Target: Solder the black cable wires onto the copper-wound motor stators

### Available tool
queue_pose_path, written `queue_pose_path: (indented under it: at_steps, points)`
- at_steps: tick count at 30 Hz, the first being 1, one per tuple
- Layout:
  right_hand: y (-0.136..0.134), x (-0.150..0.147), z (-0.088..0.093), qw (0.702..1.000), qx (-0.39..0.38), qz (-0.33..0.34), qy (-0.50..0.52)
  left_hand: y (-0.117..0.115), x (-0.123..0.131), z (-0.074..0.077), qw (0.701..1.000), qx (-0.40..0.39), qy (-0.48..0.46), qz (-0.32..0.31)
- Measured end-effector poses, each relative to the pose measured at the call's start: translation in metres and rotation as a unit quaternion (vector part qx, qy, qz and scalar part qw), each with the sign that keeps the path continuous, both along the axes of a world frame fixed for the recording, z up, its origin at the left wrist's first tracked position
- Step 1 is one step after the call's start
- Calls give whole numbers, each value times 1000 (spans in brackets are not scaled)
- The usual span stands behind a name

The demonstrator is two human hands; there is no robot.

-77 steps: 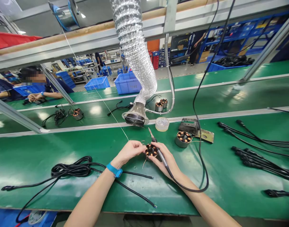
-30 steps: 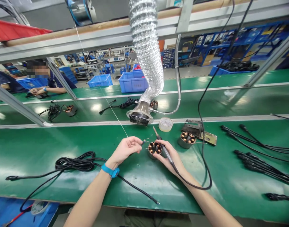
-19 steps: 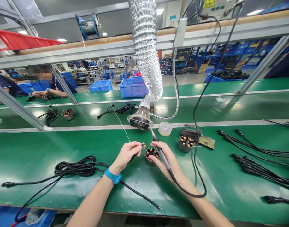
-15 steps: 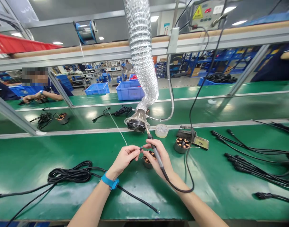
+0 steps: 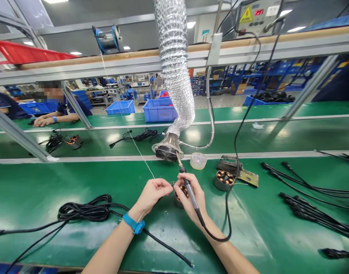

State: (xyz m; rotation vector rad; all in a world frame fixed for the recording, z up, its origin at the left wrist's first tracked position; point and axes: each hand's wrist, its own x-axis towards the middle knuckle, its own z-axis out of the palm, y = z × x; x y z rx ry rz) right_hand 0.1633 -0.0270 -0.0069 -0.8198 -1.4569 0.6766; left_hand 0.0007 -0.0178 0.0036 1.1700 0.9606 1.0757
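Observation:
My right hand [image 5: 193,196] is closed around a soldering iron [image 5: 191,192], its tip pointing up and away toward the fume hood. Its thumb and a finger also pinch close to my left fingertips. My left hand [image 5: 154,194], with a blue wristband [image 5: 133,223], pinches the thin wire end of a black cable, mostly hidden by the fingers. Just beneath the fingertips sits a stator with copper windings [image 5: 180,196], partly covered by my right hand. A strand of solder wire [image 5: 141,156] runs down from a spool [image 5: 107,39] to behind my left hand.
A fume hood [image 5: 167,148] on a foil duct hangs ahead. Right of it are a round clear tub [image 5: 198,161], a second stator [image 5: 223,180] and a metal stand [image 5: 248,177]. Coiled black cable [image 5: 84,208] lies left; several cables [image 5: 306,211] lie right. A co-worker [image 5: 56,110] sits across.
My fingertips have drawn closer together, and the wire end between them shows less. The iron has shifted slightly with my right hand. The camera view has moved a little.

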Motion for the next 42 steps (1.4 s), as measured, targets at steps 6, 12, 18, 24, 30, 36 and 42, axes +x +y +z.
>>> queue_pose_path:
  at_steps: [6,12,18,24,30,36,42]
  points:
    - [-4,-4,-7,999,-31,-17,0,1,0,0,998,8,-12,61]
    - [-8,-4,0,991,61,-67,-100,-1,2,-3,998,41,18,49]
    - [-5,-9,2,984,125,-25,-126,-11,6,-3,968,152,198,26]
    - [-4,-7,-5,980,131,-29,-145,-14,2,5,955,152,253,16]
    - [-2,2,-1,982,113,-47,-142,-10,-8,17,962,139,236,-11]
    - [-1,4,-3,979,111,-35,-164,-7,-8,17,981,93,157,-58]
    - [1,2,-11,977,101,-23,-185,-2,-2,3,991,45,121,41]
